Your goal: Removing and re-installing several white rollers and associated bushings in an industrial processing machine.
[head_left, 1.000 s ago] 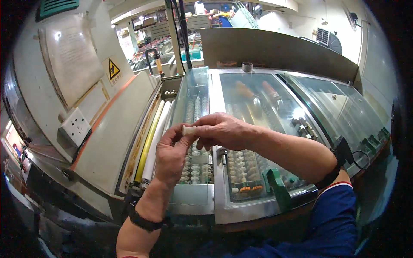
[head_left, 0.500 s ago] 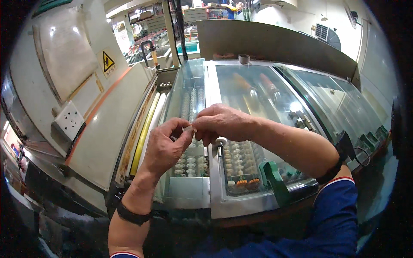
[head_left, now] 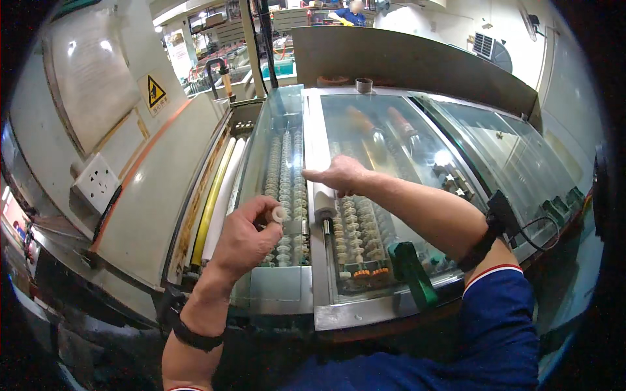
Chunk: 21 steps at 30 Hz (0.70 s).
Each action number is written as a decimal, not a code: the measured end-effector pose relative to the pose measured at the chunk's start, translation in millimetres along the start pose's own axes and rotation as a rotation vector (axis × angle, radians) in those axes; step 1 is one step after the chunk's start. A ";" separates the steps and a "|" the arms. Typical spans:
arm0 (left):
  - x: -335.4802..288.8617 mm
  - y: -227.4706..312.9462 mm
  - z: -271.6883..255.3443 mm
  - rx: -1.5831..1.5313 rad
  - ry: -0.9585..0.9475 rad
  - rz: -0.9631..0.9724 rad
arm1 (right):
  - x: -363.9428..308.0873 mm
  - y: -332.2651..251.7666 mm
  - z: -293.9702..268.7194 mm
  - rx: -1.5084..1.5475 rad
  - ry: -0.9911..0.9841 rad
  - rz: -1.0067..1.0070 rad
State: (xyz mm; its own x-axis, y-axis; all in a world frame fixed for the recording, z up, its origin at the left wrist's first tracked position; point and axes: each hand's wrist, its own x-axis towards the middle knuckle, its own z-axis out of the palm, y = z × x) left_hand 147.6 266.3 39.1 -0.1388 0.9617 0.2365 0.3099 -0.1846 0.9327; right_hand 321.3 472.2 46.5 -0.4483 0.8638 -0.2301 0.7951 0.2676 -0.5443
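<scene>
My left hand (head_left: 248, 234) is closed around a small white plastic ring (head_left: 279, 214), its round hole facing up beside my thumb and index finger. It hovers above the glass-covered bay on the left of the machine. My right hand (head_left: 340, 176) is apart from it, over a white roller (head_left: 324, 201) with a metal shaft end, which lies along the grey metal frame (head_left: 315, 287). The thumb side of that hand stretches out to the left, and the other fingers hang at the roller's right side, partly hidden. Whether they touch the roller I cannot tell.
Rows of pale disc rollers (head_left: 285, 176) sit under the glass. A green handle (head_left: 414, 277) stands at the front right. A yellow roller (head_left: 212, 205) lies in the left slot, near a wall socket (head_left: 99, 182). A co-worker (head_left: 352, 14) is far off.
My hands were together, fingering the small part. Now the right hand has come away to the right over the white roller, while the left keeps the ring, slightly lower.
</scene>
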 end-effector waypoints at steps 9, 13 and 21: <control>-7.5 -11.1 4.0 0.191 0.022 0.095 | 15.6 7.7 1.9 0.407 -0.070 0.025; -4.5 9.5 18.9 0.324 0.046 0.164 | 20.5 -0.2 3.4 0.928 -0.075 -0.008; -0.8 19.4 25.7 0.530 0.076 0.124 | 18.4 -23.0 3.9 0.998 -0.082 -0.014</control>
State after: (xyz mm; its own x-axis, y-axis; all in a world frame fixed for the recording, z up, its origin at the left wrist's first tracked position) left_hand 177.8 267.2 50.0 -0.1325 0.9184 0.3729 0.7571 -0.1491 0.6361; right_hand 293.0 480.3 51.7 -0.5118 0.8210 -0.2530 0.0993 -0.2360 -0.9667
